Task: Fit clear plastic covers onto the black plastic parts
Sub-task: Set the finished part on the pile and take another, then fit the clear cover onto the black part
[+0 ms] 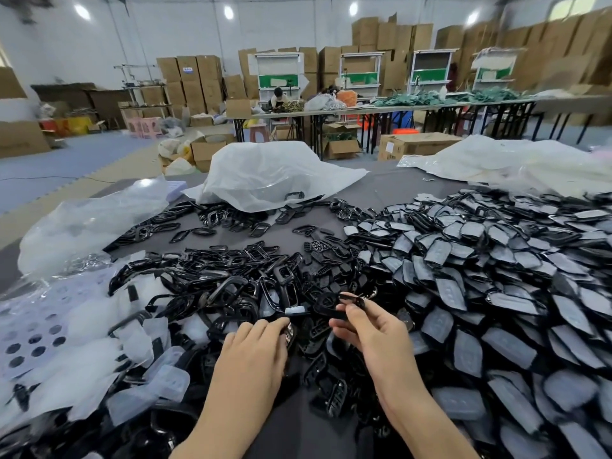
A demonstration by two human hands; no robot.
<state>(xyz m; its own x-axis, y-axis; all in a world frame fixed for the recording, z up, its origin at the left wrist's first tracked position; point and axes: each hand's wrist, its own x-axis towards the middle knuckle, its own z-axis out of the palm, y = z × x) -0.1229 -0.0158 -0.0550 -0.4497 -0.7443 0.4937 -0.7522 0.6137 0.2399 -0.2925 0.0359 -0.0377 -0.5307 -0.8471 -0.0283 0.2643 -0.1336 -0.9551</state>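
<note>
Here right hand point(371, 329) pinches black part point(351, 303); left hand point(255, 346) touches pile point(228, 289).

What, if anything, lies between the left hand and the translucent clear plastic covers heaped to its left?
Nothing raised. The left hand rests on the pile, and the clear plastic covers lie loose on top beside it; only low black plastic frames lie between. The right hand pinches a black plastic part.
</note>
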